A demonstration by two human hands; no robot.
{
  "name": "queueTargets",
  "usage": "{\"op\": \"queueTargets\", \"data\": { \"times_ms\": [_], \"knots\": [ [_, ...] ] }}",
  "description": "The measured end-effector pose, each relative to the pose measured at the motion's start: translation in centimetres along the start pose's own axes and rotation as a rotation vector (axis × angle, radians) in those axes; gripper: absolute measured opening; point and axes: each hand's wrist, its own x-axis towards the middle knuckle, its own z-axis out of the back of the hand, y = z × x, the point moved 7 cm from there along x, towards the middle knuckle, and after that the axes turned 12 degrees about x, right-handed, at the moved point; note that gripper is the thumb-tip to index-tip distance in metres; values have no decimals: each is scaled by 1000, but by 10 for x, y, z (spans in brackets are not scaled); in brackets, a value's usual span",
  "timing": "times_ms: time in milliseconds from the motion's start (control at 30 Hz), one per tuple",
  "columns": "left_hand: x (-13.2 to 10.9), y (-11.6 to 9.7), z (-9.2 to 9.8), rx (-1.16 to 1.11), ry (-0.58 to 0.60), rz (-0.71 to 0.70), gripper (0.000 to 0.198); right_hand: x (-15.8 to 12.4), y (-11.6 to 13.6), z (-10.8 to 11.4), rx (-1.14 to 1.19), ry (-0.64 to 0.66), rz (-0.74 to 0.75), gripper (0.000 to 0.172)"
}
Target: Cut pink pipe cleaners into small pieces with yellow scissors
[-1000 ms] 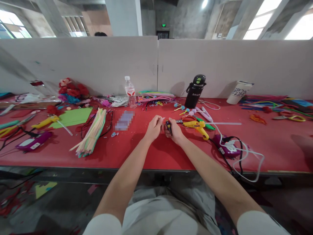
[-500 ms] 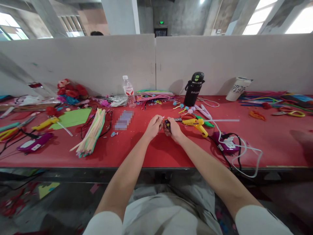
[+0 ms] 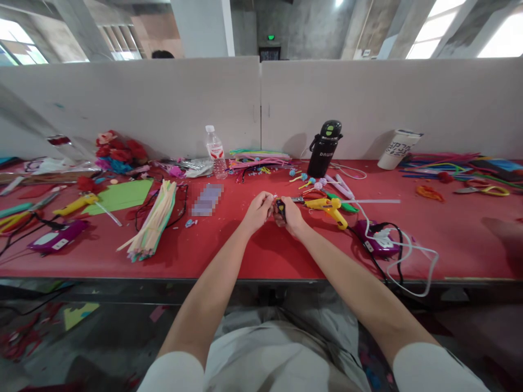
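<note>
My left hand (image 3: 260,211) is closed in a pinch over the middle of the table, with a tiny pinkish bit showing at its fingertips. Beside it, my right hand (image 3: 291,215) grips a small black-and-yellow tool (image 3: 280,208), whose kind I cannot make out. The two hands nearly meet, and their fingers hide most of what lies between them. Just right of my right hand rests a yellow hot glue gun (image 3: 327,205) with a clear glue stick (image 3: 378,201) behind it. Red-handled scissors (image 3: 314,195) and several small pompom pieces (image 3: 311,181) lie beyond.
A bundle of cream pipe cleaners (image 3: 155,220) lies left, near green paper (image 3: 122,197) and a second glue gun (image 3: 77,206). Purple power strips (image 3: 378,239) with loose cables flank the work area. A water bottle (image 3: 216,152), black flask (image 3: 324,148) and white cup (image 3: 398,149) stand by the partition (image 3: 163,103).
Both hands stay almost in place. The left fingers shift very slightly at the pinch, and the things on the table stay where they were.
</note>
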Motion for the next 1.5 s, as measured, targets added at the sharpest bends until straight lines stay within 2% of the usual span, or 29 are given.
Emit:
{"op": "queueTargets", "data": {
  "times_ms": [400,800,1167,1367,1500],
  "knots": [
    [0,-1,-1,-21,2,-4,26,-1,0,-4,76,16,-24,50],
    [1,1,0,-82,-6,36,26,1,-3,0,35,2,-34,45],
    [1,-2,0,-24,-9,15,29,2,-4,3,-1,-1,-24,44],
    [3,3,-2,-124,7,95,27,3,-5,2,5,18,-20,42],
    [3,3,-4,-152,13,91,26,2,-6,1,14,25,-37,40]
  ]
}}
